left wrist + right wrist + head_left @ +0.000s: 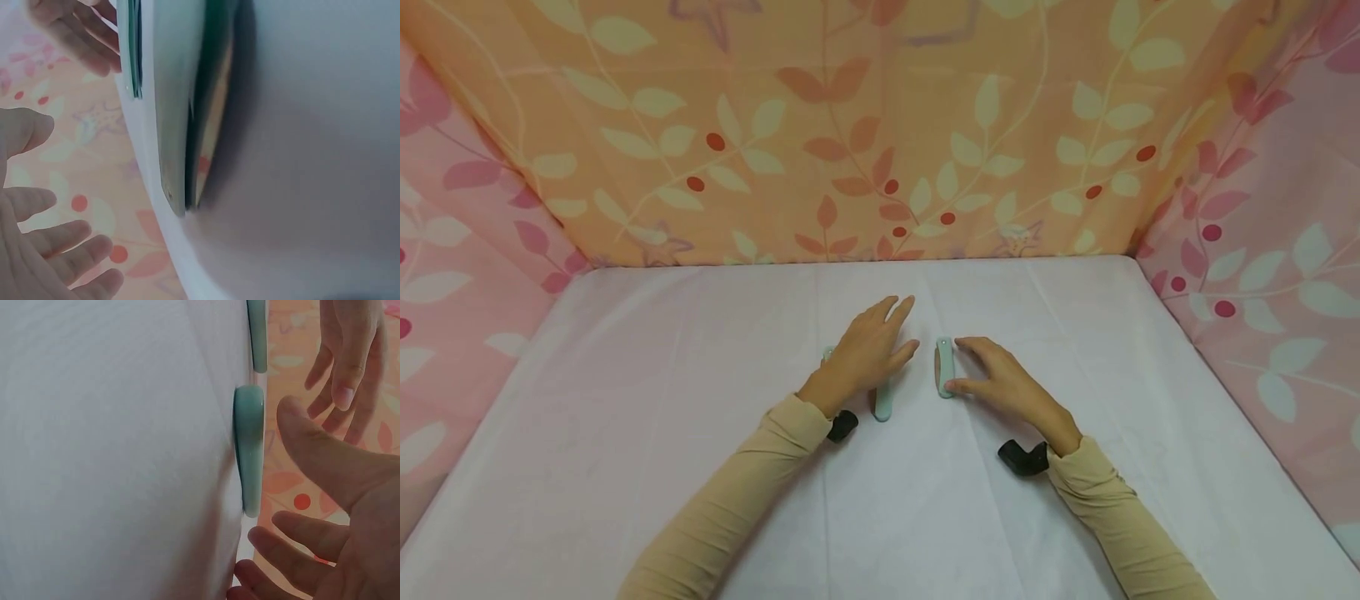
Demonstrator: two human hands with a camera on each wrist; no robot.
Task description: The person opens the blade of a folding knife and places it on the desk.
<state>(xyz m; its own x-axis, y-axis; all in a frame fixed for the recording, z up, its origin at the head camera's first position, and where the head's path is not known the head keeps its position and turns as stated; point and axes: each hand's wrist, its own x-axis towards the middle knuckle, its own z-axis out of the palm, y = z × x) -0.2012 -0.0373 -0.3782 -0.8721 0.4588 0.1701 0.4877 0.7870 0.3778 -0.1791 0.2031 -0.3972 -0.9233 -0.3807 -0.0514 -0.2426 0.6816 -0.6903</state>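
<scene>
Noted left hand (863, 354) released, with fingers spread, raised over one mint-green object (883, 404), partly covering it. Noted right hand (1011, 382) released, holding nothing, with thumb and fingertips just apart from second mint-green object (947, 367), lying on white cloth (917, 500) between hands.

Head view: left hand (859, 354) covers what lies between one slim, pale mint-green end (828, 352) at its 9 o'clock and another brown-edged mint end (883, 406) at 5; can't tell if same piece. Black tube-like object (843, 427) partly hidden by left beige fabric sleeve (752, 475), cropped at 7. Left wrist: larger mint-green bar (175, 106) cropped at 12; dark smudge (359, 297) at 4, too blurred. Right wrist: right hand (375, 525) cropped at 4.
</scene>
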